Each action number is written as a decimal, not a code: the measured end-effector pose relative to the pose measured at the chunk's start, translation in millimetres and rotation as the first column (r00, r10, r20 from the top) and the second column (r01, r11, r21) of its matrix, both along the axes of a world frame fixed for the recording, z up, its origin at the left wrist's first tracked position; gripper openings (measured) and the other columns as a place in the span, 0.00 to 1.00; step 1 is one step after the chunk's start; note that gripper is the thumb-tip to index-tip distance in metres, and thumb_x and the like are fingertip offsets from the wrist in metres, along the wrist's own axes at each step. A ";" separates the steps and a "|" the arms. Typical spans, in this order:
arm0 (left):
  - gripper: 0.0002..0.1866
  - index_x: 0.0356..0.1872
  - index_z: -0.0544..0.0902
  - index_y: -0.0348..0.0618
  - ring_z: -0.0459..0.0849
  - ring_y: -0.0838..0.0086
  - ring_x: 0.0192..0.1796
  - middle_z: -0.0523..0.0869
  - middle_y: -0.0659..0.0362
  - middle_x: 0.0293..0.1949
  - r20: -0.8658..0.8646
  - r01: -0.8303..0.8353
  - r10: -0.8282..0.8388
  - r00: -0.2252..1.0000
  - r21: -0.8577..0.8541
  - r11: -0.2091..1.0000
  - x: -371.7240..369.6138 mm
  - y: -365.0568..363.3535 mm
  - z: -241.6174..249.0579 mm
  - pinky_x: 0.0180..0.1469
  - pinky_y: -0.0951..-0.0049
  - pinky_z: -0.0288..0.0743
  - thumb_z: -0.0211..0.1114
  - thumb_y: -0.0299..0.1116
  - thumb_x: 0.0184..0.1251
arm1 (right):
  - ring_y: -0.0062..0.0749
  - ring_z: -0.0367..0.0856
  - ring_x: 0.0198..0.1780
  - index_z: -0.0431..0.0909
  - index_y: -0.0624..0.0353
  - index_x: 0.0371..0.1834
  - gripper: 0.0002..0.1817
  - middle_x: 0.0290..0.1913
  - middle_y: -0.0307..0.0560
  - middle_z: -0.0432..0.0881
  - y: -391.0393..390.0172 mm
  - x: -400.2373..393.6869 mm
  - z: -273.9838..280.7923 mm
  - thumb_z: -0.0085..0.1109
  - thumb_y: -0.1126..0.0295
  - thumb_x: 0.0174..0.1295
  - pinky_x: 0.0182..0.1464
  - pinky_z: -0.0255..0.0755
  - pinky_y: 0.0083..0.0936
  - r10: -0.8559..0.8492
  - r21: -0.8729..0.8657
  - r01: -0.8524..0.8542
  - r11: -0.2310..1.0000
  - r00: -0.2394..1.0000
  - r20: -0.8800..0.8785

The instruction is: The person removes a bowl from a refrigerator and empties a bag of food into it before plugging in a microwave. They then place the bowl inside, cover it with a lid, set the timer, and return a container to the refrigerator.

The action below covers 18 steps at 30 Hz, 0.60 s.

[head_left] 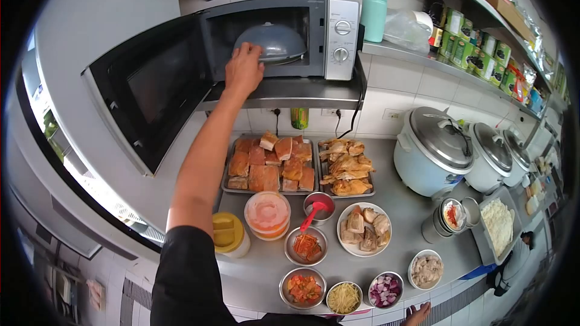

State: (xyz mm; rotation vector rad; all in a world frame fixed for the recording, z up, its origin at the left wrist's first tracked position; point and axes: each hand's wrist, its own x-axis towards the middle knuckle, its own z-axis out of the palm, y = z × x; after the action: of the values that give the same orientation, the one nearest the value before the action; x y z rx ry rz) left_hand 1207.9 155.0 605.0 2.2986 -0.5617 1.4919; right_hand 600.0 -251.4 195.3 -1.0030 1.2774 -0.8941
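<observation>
My left hand (244,71) reaches up to the mouth of an open microwave (266,5). Its slightly bent fingers rest against the front left of a grey dome-shaped cover (278,39) inside. Part of a plate rim (297,59) shows under the cover; what lies beneath is hidden. The microwave door (148,90) is swung wide to the left. Low at the bottom edge, my right hand (418,314) is partly in view, fingers apart and holding nothing. Nearest to it are a bowl of pale meat pieces (426,270) and a bowl of chopped red onion (385,290).
Trays of browned pork slabs (264,176) and cooked chicken (348,169) lie below the microwave shelf (284,100). Tubs, bowls and a plate of meat (364,229) crowd the counter. Several rice cookers (430,154) stand right. Another person (513,265) is at far right.
</observation>
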 end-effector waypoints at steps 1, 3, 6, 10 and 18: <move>0.18 0.48 0.81 0.47 0.78 0.59 0.57 0.79 0.55 0.53 -0.039 -0.055 0.061 0.997 0.150 0.987 18.2 4.0 2.8 0.55 0.58 0.76 0.71 0.31 0.55 | 0.62 0.71 0.65 0.51 0.59 0.77 0.36 0.77 0.62 0.52 3.4 -8.9 -3.6 0.39 0.45 0.76 0.60 0.76 0.46 0.021 -0.005 -0.021 1.000 0.999 -0.026; 0.21 0.51 0.79 0.48 0.75 0.59 0.62 0.75 0.55 0.59 -0.066 -0.088 0.112 0.992 0.295 0.951 35.5 9.9 10.0 0.58 0.55 0.74 0.72 0.32 0.54 | 0.62 0.71 0.65 0.53 0.59 0.77 0.35 0.76 0.63 0.54 8.2 -27.9 -16.8 0.44 0.49 0.75 0.60 0.75 0.47 -0.075 0.008 0.075 0.997 0.997 0.016; 0.27 0.55 0.77 0.49 0.74 0.57 0.64 0.74 0.55 0.60 -0.098 -0.052 0.099 0.990 0.396 0.917 45.0 14.8 23.0 0.60 0.54 0.74 0.75 0.34 0.52 | 0.62 0.73 0.61 0.53 0.59 0.77 0.34 0.75 0.61 0.58 8.5 -58.6 -46.9 0.49 0.54 0.74 0.57 0.77 0.48 -0.111 -0.028 0.111 0.993 0.994 -0.011; 0.28 0.56 0.77 0.49 0.76 0.58 0.62 0.74 0.55 0.60 -0.077 -0.048 0.086 0.993 0.398 0.916 49.8 18.4 46.3 0.57 0.56 0.77 0.76 0.35 0.51 | 0.51 0.78 0.43 0.60 0.58 0.73 0.31 0.65 0.60 0.70 19.1 -75.8 -46.3 0.54 0.59 0.71 0.43 0.78 0.42 -0.218 0.021 0.217 0.976 0.976 0.009; 0.29 0.62 0.74 0.53 0.76 0.57 0.61 0.74 0.55 0.60 0.066 -0.223 0.213 0.975 0.327 0.918 65.6 1.5 56.5 0.56 0.54 0.78 0.67 0.29 0.56 | 0.48 0.79 0.44 0.62 0.57 0.72 0.28 0.63 0.56 0.72 15.4 -89.4 -68.6 0.51 0.61 0.72 0.42 0.79 0.40 -0.142 -0.013 0.142 0.990 0.990 -0.014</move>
State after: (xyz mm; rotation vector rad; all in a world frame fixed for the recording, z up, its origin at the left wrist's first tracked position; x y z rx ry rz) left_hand 1273.5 156.6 661.5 2.6781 -0.6241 1.6398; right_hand 510.5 -236.0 126.7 -0.9385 1.3708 -1.0054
